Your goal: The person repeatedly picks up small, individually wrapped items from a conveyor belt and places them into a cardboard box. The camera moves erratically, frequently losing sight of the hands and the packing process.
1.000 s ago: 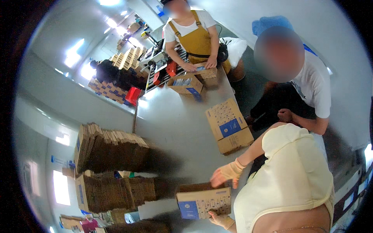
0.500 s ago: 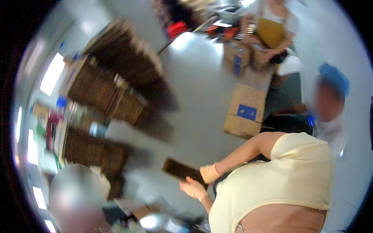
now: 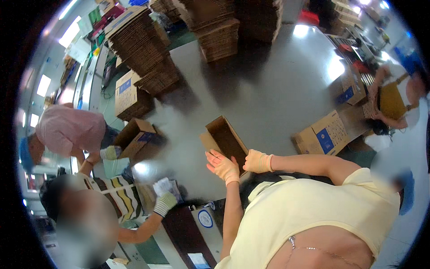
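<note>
Currently the open cardboard box [image 3: 234, 142] sits on the bench [image 3: 277, 89], the left hand [image 3: 222, 167] at its seven o'clock, grip spread wide. At five o'clock, the right hand's [image 3: 259, 161] narrow grip holds its corner.

The held box [image 3: 229, 140] is coloured brown, the counter [image 3: 273, 98] grey; its holder's gloves [image 3: 225, 171] are tinted peach; one shirt [image 3: 117, 195] is striped brown, white and yellow.

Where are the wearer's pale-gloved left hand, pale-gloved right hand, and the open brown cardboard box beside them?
Pale-gloved left hand [image 3: 225, 169]: head view, middle of the hand.
Pale-gloved right hand [image 3: 258, 161]: head view, middle of the hand.
Open brown cardboard box [image 3: 228, 140]: head view, its dark brown interior.
</note>
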Demonstrator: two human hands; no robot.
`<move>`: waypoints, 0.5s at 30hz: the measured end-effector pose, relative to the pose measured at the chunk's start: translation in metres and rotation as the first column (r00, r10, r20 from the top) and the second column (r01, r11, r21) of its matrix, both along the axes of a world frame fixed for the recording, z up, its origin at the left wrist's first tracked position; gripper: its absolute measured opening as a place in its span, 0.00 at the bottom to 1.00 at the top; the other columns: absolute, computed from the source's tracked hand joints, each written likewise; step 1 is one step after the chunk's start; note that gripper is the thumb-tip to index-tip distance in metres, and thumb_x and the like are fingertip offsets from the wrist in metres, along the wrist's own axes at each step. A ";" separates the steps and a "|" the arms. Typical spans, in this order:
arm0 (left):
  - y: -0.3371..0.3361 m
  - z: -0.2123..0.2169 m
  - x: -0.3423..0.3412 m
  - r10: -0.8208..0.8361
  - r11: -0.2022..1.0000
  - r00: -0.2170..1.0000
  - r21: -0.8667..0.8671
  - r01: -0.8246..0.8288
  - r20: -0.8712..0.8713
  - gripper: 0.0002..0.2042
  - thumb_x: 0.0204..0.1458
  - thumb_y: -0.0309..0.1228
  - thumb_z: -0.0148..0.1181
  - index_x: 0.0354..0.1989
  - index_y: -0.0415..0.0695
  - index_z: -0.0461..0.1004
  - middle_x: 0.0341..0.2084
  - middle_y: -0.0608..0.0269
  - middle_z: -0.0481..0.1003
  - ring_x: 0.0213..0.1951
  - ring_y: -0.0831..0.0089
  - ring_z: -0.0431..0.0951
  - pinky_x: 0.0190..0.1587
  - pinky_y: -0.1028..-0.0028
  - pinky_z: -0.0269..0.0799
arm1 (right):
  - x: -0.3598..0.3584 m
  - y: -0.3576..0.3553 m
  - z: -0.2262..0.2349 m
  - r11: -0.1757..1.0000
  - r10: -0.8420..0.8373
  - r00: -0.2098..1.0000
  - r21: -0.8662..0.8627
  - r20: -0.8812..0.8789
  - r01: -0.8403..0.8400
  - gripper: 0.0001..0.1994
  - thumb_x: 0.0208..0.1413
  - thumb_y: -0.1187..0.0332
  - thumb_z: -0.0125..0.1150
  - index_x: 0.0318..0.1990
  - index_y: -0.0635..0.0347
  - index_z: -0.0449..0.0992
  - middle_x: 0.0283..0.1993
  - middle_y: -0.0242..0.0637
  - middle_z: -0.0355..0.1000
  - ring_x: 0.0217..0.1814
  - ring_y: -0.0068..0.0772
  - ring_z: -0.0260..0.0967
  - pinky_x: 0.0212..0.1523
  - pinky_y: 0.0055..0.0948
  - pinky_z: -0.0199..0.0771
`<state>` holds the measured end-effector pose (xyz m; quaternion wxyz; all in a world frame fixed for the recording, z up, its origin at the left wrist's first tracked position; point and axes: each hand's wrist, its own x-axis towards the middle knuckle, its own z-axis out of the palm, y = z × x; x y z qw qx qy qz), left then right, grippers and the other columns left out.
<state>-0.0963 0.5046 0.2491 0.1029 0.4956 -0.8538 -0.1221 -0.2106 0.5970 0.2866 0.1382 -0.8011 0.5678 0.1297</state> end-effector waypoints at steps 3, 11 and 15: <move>-0.017 -0.049 0.013 0.068 0.948 0.948 0.317 0.037 -0.312 0.42 0.43 0.23 0.58 0.67 0.37 0.40 0.65 0.46 0.49 0.66 0.55 0.49 0.66 0.66 0.46 | 0.005 -0.006 0.003 1.000 0.015 1.000 -0.014 0.025 -0.015 0.03 0.45 0.67 0.57 0.27 0.53 0.75 0.24 0.34 0.75 0.31 0.37 0.75 0.35 0.36 0.69; -0.034 -0.052 0.011 0.537 0.364 0.568 0.778 0.511 -0.624 0.44 0.42 0.11 0.44 0.70 0.49 0.35 0.66 0.55 0.49 0.65 0.60 0.53 0.63 0.71 0.52 | 0.007 -0.015 0.005 1.000 -0.027 0.999 0.004 -0.033 0.027 0.04 0.45 0.64 0.60 0.27 0.51 0.76 0.25 0.33 0.75 0.33 0.35 0.75 0.36 0.36 0.70; -0.017 -0.050 0.014 0.253 0.743 0.775 0.629 0.228 -0.579 0.36 0.54 0.25 0.49 0.69 0.45 0.38 0.67 0.50 0.45 0.68 0.56 0.46 0.67 0.67 0.45 | 0.011 -0.013 0.009 0.997 -0.066 0.996 0.025 -0.067 0.068 0.05 0.46 0.63 0.60 0.29 0.52 0.77 0.26 0.34 0.76 0.34 0.36 0.76 0.35 0.36 0.71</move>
